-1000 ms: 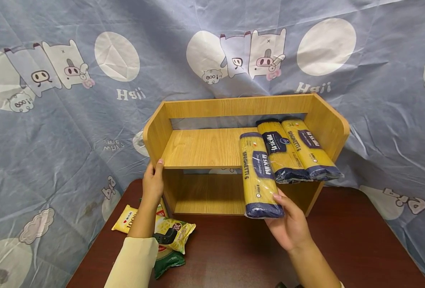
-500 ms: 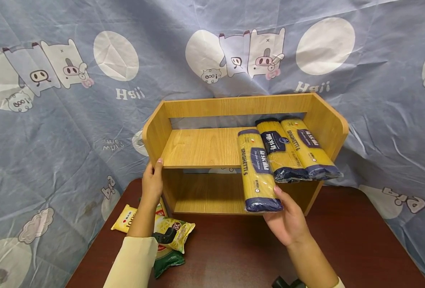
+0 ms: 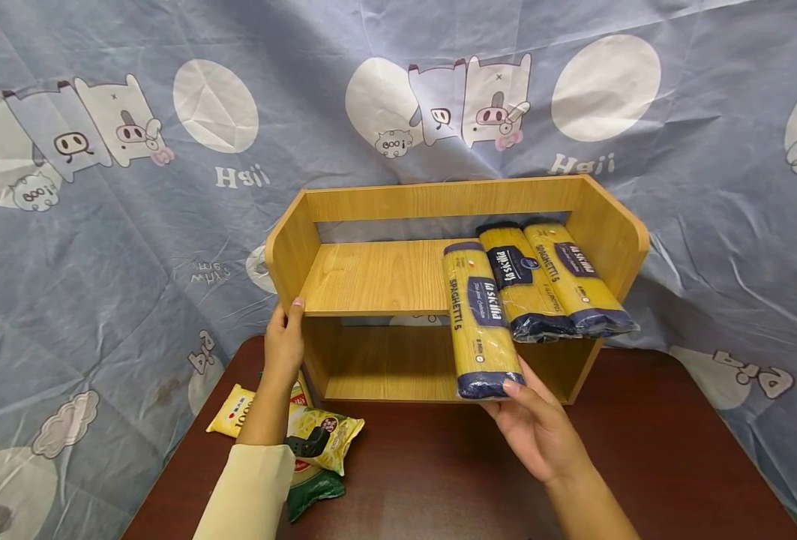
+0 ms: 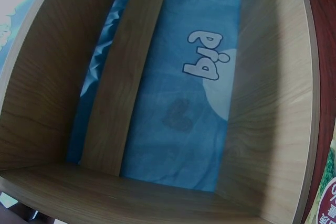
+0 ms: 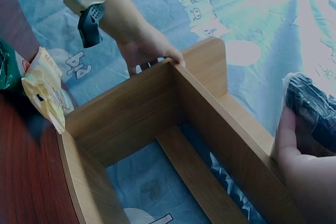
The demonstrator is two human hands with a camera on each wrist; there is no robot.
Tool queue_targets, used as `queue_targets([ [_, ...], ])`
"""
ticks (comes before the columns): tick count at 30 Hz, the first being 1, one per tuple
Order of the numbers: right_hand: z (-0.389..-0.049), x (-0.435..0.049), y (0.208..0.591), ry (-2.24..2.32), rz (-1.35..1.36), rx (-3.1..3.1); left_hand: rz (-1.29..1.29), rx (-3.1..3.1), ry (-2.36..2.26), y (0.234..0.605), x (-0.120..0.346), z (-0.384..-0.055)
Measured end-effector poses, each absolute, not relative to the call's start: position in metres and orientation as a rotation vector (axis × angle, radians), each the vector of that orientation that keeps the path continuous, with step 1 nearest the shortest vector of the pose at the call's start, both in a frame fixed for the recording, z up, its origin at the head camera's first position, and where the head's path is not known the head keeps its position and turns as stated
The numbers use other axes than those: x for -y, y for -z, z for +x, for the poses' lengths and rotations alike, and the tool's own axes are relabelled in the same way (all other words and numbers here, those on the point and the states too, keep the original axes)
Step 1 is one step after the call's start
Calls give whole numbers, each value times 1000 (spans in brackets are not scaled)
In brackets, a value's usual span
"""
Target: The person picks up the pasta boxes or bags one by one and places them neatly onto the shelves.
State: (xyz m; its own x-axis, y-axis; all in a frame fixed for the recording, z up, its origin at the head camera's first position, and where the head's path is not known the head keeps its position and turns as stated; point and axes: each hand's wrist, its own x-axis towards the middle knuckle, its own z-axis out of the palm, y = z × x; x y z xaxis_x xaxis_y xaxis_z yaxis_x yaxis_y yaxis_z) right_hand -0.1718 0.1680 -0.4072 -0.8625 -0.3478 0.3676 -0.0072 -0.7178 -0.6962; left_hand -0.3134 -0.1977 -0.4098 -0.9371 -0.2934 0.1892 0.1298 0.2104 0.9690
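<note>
My left hand (image 3: pixel 285 341) grips the left side of a two-tier wooden shelf (image 3: pixel 378 281), its thumb on the upper board's front corner. At the lower end of a yellow spaghetti pack (image 3: pixel 482 322) is my right hand (image 3: pixel 540 427), thumb on top and the other fingers mostly hidden underneath. The pack slopes over the upper board's front edge, its dark blue end sticking out. Right of it lie two more spaghetti packs, one in the middle (image 3: pixel 526 292) and another (image 3: pixel 576 281) against the right wall. In the right wrist view, the held pack's wrapped end (image 5: pixel 315 108) shows beside my thumb.
Yellow and green food bags (image 3: pixel 324 439) lie on the dark red table (image 3: pixel 411 480), left of the shelf and partly behind my left forearm. A patterned grey-blue cloth (image 3: pixel 135 285) hangs behind. The shelf's lower tier (image 3: pixel 391 367) sits below the packs.
The held spaghetti pack has slid slightly back and left on the upper board. My right thumb has shifted from the pack's side to its lower end. The left hand keeps its place.
</note>
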Motion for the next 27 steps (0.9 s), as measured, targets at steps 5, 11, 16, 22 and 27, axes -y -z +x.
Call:
queue_targets([
  [5,-168,-164,405,2660,-664,-1229,149,2158,1790,410,198,-313],
  [11,-169,-161,404,2671,-626,-1299,151,2163,1794,409,197,-312],
  [16,-172,-159,402,2674,-609,-1326,157,2156,1777,410,197,-314],
  [22,-180,-157,402,2693,-560,-1340,150,2156,1777,411,198,-315],
  [27,-186,-155,401,2726,-511,-1321,139,2159,1775,410,198,-313],
])
